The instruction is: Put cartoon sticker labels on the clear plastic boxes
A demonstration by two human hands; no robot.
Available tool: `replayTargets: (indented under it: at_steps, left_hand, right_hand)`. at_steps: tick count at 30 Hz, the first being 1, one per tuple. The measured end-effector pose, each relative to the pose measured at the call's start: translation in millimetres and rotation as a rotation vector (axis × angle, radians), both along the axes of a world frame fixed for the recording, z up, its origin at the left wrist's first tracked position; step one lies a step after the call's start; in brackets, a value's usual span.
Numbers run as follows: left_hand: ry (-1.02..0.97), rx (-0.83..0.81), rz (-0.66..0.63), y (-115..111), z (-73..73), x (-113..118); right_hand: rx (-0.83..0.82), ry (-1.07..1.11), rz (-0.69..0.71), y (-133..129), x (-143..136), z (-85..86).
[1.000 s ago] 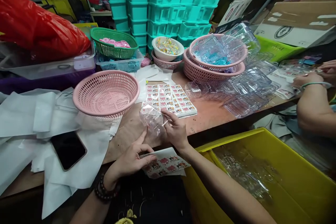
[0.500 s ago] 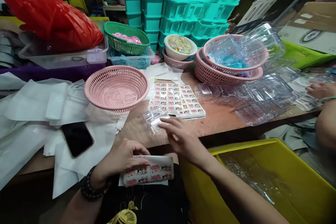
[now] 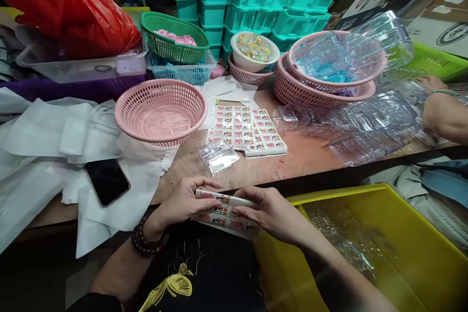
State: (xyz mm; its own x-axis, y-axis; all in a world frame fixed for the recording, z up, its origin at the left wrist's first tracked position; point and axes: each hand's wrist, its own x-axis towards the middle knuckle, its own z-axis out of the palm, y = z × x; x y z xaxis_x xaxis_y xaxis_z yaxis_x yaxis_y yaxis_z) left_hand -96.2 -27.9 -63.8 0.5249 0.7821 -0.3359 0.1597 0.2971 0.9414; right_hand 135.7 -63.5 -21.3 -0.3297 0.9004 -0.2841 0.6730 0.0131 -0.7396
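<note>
A curled sticker sheet (image 3: 223, 212) with small pink and cartoon prints is held between both hands above my lap. My left hand (image 3: 186, 202) grips its left end, thumb in front and fingers behind. My right hand (image 3: 268, 209) pinches the right part of the same sheet along its upper edge. Just beyond the hands, a clear plastic case (image 3: 217, 153) lies on the table, a white printed patch on its near part. Behind it rests a stack of sticker sheets (image 3: 252, 131) with similar prints.
A pink basket (image 3: 161, 129) and a phone (image 3: 107, 183) on white paper are at left. Clear cases (image 3: 380, 117) pile up at right, near a co-worker's arm (image 3: 444, 112). A yellow bin (image 3: 395, 234) stands below the table edge. Teal crates (image 3: 256, 0) rise behind.
My right hand has come back from the clear case to the sticker sheet and now grips it. The sheet is lifted slightly and tilted. The co-worker's arm has reached farther back.
</note>
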Motion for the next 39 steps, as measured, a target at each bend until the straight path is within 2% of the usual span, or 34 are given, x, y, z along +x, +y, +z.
replayTargets:
  at_steps: [3, 5, 11, 13, 15, 17, 21, 24, 27, 29, 32, 35, 39]
  left_hand:
    - [0.004, 0.026, -0.042, -1, -3.0, 4]
    - [0.011, 0.062, -0.065, -2, -4.4, 7]
    - [-0.09, -0.071, 0.017, -6, -12.9, 10]
    - [-0.064, -0.038, 0.015, -7, -16.4, 10]
    - [-0.019, 0.029, 0.026, -8, -19.1, 12]
    - [-0.025, 0.039, 0.042, -9, -20.9, 14]
    - [-0.164, -0.125, 0.037, -11, -24.2, 20]
    - [-0.203, -0.227, 0.021, -12, -27.5, 23]
    - [-0.175, -0.234, 0.003, -10, -30.2, 23]
    - [-0.151, -0.212, -0.03, -9, -29.8, 21]
    - [-0.017, -0.039, -0.075, -9, -24.1, 16]
    - [0.115, 0.305, -0.113, -11, -15.0, 10]
    - [0.119, 0.658, -0.13, -13, -10.0, 4]
  right_hand:
    - [0.258, -0.171, 0.063, -5, 0, 3.9]
    - [0.337, -0.163, 0.079, -7, -3, 4.4]
    - [0.178, 0.048, -0.037, -6, -5, -5.3]
    - [0.199, 0.061, -0.033, -7, -4, -11.0]
    - [0.342, 0.016, -0.001, -10, -3, -17.5]
    - [0.583, -0.077, 0.022, -12, -2, -24.0]
    - [0.988, -0.255, 0.048, -10, 1, -35.7]
    - [1.072, -0.309, 0.062, -10, 5, -43.7]
    - [1.089, -0.196, 0.119, -19, 12, -46.0]
    - [1.023, -0.071, 0.149, -21, 16, -40.3]
    - [0.748, 0.049, 0.034, -4, 18, -22.3]
    - [0.402, 0.159, -0.102, 39, 18, -4.5]
    - [-0.046, 0.257, -0.05, 95, 16, 4.0]
